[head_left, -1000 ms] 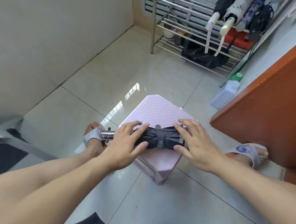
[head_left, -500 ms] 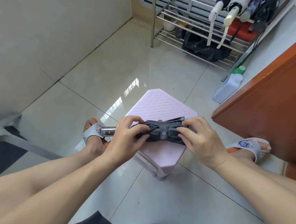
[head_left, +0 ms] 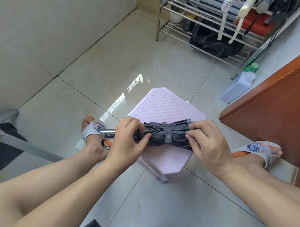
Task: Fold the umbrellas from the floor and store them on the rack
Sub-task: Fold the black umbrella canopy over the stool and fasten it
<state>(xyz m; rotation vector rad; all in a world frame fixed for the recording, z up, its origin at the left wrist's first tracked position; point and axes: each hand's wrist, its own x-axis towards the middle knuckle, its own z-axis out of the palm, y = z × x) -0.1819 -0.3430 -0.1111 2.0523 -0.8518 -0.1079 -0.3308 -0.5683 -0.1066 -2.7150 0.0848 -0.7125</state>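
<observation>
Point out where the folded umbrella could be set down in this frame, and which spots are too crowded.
Free: the far half of the pink stool beyond the dark umbrella, and the floor tiles between stool, wall and metal rack. Crowded: the rack's right side, filled with hanging umbrellas and a black bag.

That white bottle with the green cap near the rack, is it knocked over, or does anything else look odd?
Yes, the white bottle lies on its side on the floor, between the metal rack and the wooden furniture; nothing seems spilled. Otherwise it looks orderly: both hands, left hand and right hand, grip the strapped grey umbrella on the pink stool.
</observation>
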